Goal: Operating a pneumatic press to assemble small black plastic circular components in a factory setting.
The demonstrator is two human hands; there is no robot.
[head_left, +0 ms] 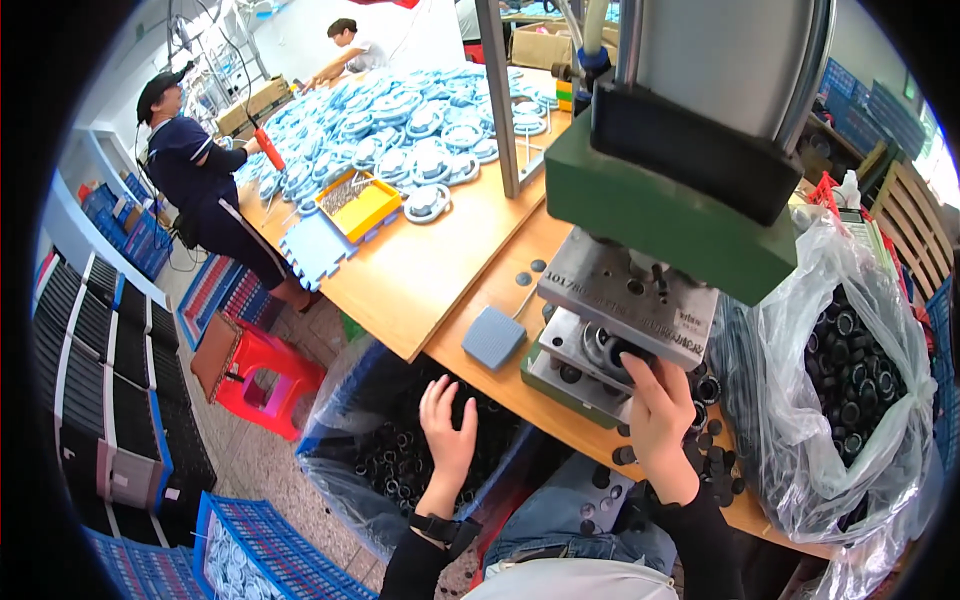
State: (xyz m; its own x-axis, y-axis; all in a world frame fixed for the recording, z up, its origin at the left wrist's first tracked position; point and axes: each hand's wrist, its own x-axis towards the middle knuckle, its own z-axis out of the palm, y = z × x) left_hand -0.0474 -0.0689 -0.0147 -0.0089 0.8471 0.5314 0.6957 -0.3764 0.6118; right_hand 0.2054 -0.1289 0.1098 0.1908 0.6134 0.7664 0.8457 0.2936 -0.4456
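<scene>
Along the left, stacked black trays [85, 360] stand on the floor, with a blue crate [265, 550] of pale rings at the lower edge; a red stool [262, 375] sits beside the worktop's [420, 270] left corner, near a person in dark clothes [195, 180] who holds a red tool; a second person [350, 50] bends over the far end; a heap of blue-and-white rings [410, 130] covers the far part of the worktop, with a yellow tray [362, 205] at the heap's near edge; below the worktop's near edge a lined bin of black rings [400, 450] stands open; the left hand [447, 425] hovers above it, fingers spread and grasping nothing; a blue-grey pad [493, 337] lies at the near edge of the worktop; the green press [660, 200] rises at the near right part, metal plates beneath it; the right hand [658, 410] reaches under the plates, fingertips touching a black ring [625, 352] seated in the fixture, though whether they pinch it I cannot tell; loose black rings [710, 455] lie scattered at the near edge beside that hand; a clear plastic bag [850, 380] full of black rings slumps at the right end.
</scene>
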